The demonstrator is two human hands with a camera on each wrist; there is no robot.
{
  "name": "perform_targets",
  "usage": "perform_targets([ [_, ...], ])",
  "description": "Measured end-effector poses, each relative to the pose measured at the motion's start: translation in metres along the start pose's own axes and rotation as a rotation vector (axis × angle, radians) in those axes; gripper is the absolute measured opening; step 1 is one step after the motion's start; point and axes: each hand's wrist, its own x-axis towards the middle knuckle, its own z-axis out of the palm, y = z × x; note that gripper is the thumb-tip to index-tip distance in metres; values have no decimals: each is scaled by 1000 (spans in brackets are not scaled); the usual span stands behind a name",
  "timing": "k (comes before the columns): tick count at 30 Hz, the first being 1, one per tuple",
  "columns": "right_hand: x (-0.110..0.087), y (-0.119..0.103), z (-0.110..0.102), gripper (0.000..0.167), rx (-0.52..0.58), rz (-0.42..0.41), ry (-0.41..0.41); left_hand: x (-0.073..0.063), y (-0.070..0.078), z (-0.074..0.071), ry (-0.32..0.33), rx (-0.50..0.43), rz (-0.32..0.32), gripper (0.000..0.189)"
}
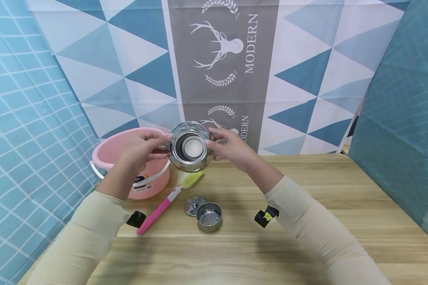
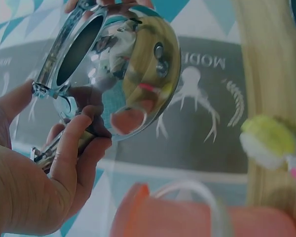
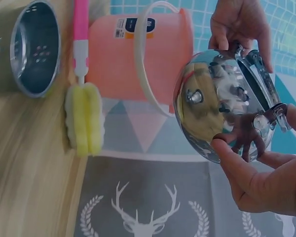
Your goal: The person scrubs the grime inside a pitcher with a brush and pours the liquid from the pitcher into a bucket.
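Note:
A shiny metal teapot (image 1: 190,163) is held up over the table, tilted so its open, lidless mouth faces the head camera. My left hand (image 1: 140,148) grips a metal part jutting from the pot's left side; the left wrist view shows this hand (image 2: 59,173) curled there. On the other side, my right hand (image 1: 232,149) holds the pot between thumb and fingers. Its fingertips touch the polished body (image 3: 202,108) in the right wrist view. Below on the table sit a perforated metal strainer cup (image 1: 209,217) and a round metal lid (image 1: 194,206), side by side.
A pink bucket (image 1: 157,180) with a white handle stands behind my left forearm. In front of it lies a brush with a pink handle (image 1: 157,214) and a yellow sponge head (image 1: 192,179). Patterned curtains (image 1: 306,75) hang behind the wooden table (image 1: 299,190) and along both sides.

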Motion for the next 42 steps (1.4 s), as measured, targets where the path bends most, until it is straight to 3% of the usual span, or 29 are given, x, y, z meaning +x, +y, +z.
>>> perform_targets([
  [6,-15,13,-18,56,32,71,26,6,-3,28,15,-48,-57,58],
  [20,-37,38,-42,56,50,156,35,19,-17,66,-57,-170,-184,43],
  [28,-46,55,-52,55,12,191,43,22,-30,89,-75,-209,-158,37],
  [34,-53,70,-59,53,-5,220,42,26,-45,106,-81,-212,-188,42],
  [42,-61,91,-66,53,-1,279,49,32,-67,129,-104,-233,-191,33],
])
